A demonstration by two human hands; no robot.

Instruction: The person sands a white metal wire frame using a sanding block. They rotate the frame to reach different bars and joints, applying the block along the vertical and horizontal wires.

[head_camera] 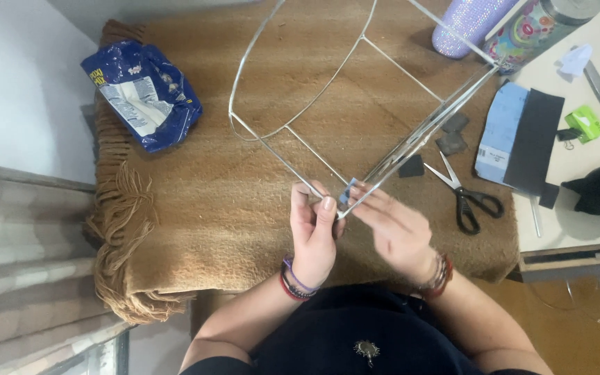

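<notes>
The left hand (314,232) is pinching a corner joint of the wire frame (328,97), fingers closed around the wire near the front edge of the brown blanket (196,208) covering the tabletop. The right hand (397,232) is meeting it at the same joint, fingers closing on a small bluish scrap (347,191) against the wire; it is blurred, so how firm the hold is I cannot tell. The rest of the frame is rising up and away from the hands. By my judgement, the step in hand is rubbing or wrapping that joint with the scrap; any next move is calling for a steady left-hand hold. Scissors (468,194) are lying just right of the hands, a blue bag (144,94) far left.
</notes>
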